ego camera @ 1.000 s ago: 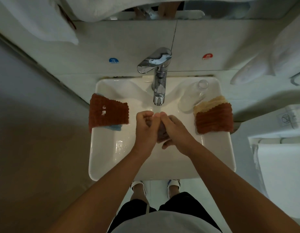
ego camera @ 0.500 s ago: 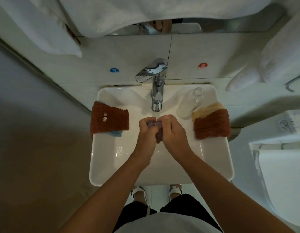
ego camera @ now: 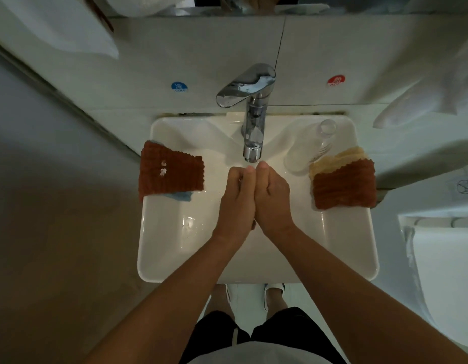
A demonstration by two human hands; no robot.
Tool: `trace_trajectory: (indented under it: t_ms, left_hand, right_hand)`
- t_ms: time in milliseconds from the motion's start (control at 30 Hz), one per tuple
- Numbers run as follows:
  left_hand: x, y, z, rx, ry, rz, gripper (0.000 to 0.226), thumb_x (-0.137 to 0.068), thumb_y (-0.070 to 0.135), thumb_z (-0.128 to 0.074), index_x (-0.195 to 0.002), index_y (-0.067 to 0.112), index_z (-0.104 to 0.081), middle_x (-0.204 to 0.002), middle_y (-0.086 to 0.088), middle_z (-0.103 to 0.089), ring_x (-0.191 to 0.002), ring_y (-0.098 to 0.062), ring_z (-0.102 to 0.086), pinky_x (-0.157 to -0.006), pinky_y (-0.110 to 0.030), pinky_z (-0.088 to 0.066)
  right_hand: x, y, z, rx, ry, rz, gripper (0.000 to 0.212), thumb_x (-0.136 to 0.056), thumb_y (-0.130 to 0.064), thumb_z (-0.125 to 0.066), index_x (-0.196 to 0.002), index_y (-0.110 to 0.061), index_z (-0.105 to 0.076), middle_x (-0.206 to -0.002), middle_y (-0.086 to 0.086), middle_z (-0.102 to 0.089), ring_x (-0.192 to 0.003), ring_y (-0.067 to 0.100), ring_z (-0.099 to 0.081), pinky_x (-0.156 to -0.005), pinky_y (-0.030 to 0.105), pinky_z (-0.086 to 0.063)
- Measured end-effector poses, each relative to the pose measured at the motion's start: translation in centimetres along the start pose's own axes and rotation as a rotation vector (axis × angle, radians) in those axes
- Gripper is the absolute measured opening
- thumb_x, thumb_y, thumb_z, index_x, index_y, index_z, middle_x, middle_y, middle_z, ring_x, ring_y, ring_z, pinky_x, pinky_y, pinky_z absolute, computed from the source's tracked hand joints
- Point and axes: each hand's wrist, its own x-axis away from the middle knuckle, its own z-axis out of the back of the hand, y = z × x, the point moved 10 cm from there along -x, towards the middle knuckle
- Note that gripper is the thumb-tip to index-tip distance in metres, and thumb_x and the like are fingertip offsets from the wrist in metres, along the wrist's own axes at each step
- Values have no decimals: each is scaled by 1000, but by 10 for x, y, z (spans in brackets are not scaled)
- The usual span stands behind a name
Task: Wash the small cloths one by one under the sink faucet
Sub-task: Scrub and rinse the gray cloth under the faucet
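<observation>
Under faucet (ego camera: 251,119): L hand (ego camera: 236,198), R hand (ego camera: 273,198) pressed together, fingers curled; cloth hidden btwn, grip unclear.

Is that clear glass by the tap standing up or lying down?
Lying down. The clear glass rests on its side on the sink ledge, one end touching the tan cloth.

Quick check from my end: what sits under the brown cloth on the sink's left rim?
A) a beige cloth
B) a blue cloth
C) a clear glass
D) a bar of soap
B: a blue cloth peeks out from beneath the lower edge of the brown cloth on the sink rim.
</observation>
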Motion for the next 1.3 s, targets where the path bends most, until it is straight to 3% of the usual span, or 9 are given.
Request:
trace_trajectory:
  t_ms: [133,233,567,667,767,967,1067,1167,1300]
  left_hand:
    - [-5,5,3,161,85,-46,28,-109,38,-42,-89,22,-54,-78,5,-61,-79,-10,-62,-76,-36,-56]
    - [-10,9,6,166,87,-91,42,-110,36,-39,-75,17,-51,-67,4,-53,-70,-10,-54,-71,-31,-50]
    - [-15,-23,-1,80,67,81,57,-109,34,-42,-55,24,-61,-56,3,-63,-60,-8,-64,-62,-30,-52]
    - [-15,-25,1,27,77,100,46,-109,27,-43,-71,14,-63,-51,9,-60,-53,-5,-63,-49,-19,-47]
    - [-14,-29,8,31,79,70,50,-107,36,-45,-103,-11,-64,-66,6,-59,-61,-10,-58,-60,-27,-52]
    - [-2,-16,16,15,171,-19,57,-110,42,-36,-62,21,-59,-55,6,-61,-61,-12,-64,-66,-37,-56]
    - [2,-15,18,52,115,-17,44,-101,58,-38,-81,25,-59,-79,-4,-66,-84,-25,-69,-79,-50,-61]
    - [5,-12,22,17,40,22,33,-102,54,-47,-112,24,-53,-102,-3,-64,-93,-19,-66,-73,-33,-58]
    - [14,-20,11,80,-238,283,34,-107,37,-41,-109,11,-64,-94,-9,-71,-84,-20,-62,-70,-35,-51]
  right_hand:
    - [2,-1,-4,-73,33,8,36,-103,-26,-32,-69,-22,-44,-60,-8,-47,-56,5,-48,-58,22,-40]
    - [4,3,-1,-120,44,23,32,-103,-17,-38,-73,-9,-44,-60,-4,-46,-55,6,-43,-56,24,-38]
    - [8,32,-5,-121,24,-135,53,-106,-19,-45,-53,-18,-45,-44,-5,-49,-46,6,-47,-50,25,-40]
    - [5,38,-9,-90,22,-141,54,-107,-19,-46,-55,-2,-49,-49,12,-52,-47,20,-50,-49,30,-41]
    - [4,38,-12,-92,2,-117,55,-106,-19,-45,-58,6,-49,-52,21,-53,-51,34,-53,-49,32,-40]
    - [11,33,-11,-62,-22,-159,54,-105,-26,-42,-57,-1,-47,-52,15,-54,-50,26,-52,-53,36,-45]
    - [12,29,-10,59,-147,-240,50,-106,-40,-36,-75,-6,-56,-68,9,-61,-64,23,-60,-63,39,-52]
    - [16,36,-3,91,-333,-458,49,-103,-55,-33,-95,-13,-56,-79,9,-64,-54,20,-60,-46,29,-45]
    - [11,25,8,-45,-364,-431,27,-102,-33,-53,-97,-7,-59,-73,13,-65,-50,20,-57,-41,30,-42]
